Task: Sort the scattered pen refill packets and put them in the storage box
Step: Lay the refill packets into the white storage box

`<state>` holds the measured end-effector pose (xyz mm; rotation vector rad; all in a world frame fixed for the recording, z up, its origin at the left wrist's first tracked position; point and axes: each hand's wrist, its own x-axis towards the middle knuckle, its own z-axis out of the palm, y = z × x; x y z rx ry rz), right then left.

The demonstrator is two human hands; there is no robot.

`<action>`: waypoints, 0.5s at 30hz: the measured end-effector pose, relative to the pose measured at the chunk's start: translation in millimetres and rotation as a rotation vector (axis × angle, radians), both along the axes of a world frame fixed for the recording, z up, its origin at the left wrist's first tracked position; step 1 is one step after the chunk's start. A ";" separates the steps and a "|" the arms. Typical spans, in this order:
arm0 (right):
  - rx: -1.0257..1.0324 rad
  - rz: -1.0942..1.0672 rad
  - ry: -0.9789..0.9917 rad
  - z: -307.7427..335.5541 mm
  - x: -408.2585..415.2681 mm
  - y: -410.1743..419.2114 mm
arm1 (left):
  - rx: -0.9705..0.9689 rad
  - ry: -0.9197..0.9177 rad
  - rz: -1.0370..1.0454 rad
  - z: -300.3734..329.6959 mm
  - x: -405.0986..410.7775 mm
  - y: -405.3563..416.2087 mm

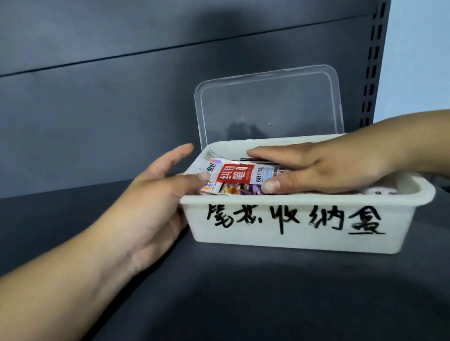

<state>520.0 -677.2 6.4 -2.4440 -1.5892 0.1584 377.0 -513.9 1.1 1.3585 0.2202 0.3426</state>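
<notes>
A white plastic storage box [299, 226] with black handwritten characters on its front stands on the dark shelf. Its clear lid [268, 105] stands raised at the back. Several pen refill packets [236, 177] lie stacked inside, the top one with a red label. My right hand [319, 166] lies flat on the packets, fingers around the stack's right part. At the box's left end is my left hand [158, 198], fingers spread, its thumb touching the left ends of the packets.
The dark shelf surface [239, 314] stretches in front of and to the left of the box. A dark back panel [76, 105] rises behind. A perforated shelf upright [373, 40] stands at the right, with a pale wall beyond it.
</notes>
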 end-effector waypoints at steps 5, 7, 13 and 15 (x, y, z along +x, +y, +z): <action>-0.119 0.048 -0.315 3.4 3.1 -12.1 | 0.066 -0.015 -0.038 0.3 -4.1 -2.5; -0.135 0.014 -0.393 7.4 5.1 -15.2 | 0.088 -0.012 -0.050 0.8 -5.2 -2.4; -0.142 0.030 -0.359 13.1 9.3 -22.1 | 0.271 0.004 -0.003 -3.3 -5.2 -2.8; -0.081 0.027 -0.304 13.8 9.1 -24.5 | 0.444 -0.020 0.052 -4.7 -4.7 -1.8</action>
